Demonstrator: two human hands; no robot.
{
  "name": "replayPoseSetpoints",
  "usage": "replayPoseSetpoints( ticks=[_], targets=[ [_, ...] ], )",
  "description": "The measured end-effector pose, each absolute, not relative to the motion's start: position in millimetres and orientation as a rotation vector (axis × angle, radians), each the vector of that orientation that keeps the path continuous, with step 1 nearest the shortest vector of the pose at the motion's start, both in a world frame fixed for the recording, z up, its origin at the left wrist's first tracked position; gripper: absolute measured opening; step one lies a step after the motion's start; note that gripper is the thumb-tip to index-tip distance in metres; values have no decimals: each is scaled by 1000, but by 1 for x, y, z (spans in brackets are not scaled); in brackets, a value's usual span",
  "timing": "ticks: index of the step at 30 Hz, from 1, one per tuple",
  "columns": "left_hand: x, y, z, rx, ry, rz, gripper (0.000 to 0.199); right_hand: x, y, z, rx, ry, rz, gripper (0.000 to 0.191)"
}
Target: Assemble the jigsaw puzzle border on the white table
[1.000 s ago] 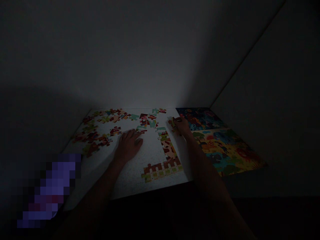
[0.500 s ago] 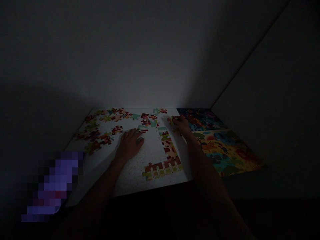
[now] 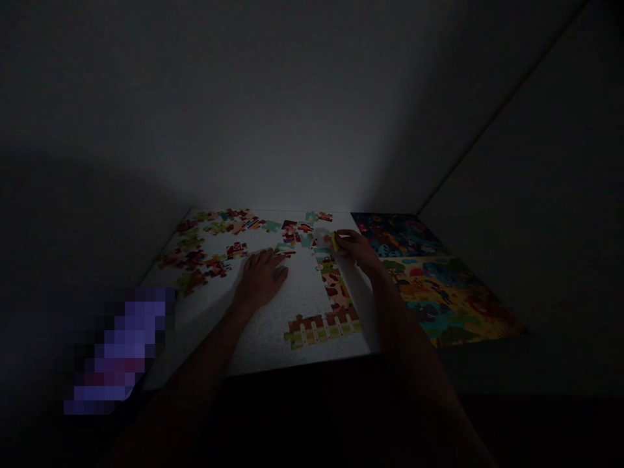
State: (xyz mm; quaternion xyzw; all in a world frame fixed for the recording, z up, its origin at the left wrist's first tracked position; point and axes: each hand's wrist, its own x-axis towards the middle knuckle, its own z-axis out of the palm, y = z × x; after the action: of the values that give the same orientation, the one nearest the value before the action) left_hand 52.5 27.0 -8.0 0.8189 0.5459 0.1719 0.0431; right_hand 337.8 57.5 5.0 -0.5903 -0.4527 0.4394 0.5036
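Observation:
My right hand [image 3: 355,251] pinches a small yellow-green jigsaw piece [image 3: 334,242] between fingertips and thumb, just above the top of a joined strip of puzzle pieces [image 3: 331,286]. That strip runs down to a joined brown-and-green fence section [image 3: 322,329]. My left hand [image 3: 262,278] lies palm down on the white table [image 3: 273,331], holding nothing. Its fingertips are close to a small group of loose pieces [image 3: 287,244]. Further left, many loose pieces [image 3: 205,250] lie scattered, their details dim.
A large colourful printed puzzle picture [image 3: 429,279] lies flat to the right of the table's white surface. Walls rise behind and to the right. A pixelated purple patch [image 3: 119,351] covers part of the lower left. The room is dim.
The whole view has shifted slightly right. My right hand has lifted the yellow-green piece and carried it left, over the top of the joined strip. My left hand stays nearly still.

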Motion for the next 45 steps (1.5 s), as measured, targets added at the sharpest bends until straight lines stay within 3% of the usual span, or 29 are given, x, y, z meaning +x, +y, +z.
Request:
replayPoseSetpoints(
  ticks=[15,45],
  targets=[
    [52,26,-6,2497,1640,593,40,303,0,33,-1431,-1192,1081,47],
    [42,20,-7,2344,1406,903,34,235,-92,23,-1355,-996,1211,47]
  ],
)
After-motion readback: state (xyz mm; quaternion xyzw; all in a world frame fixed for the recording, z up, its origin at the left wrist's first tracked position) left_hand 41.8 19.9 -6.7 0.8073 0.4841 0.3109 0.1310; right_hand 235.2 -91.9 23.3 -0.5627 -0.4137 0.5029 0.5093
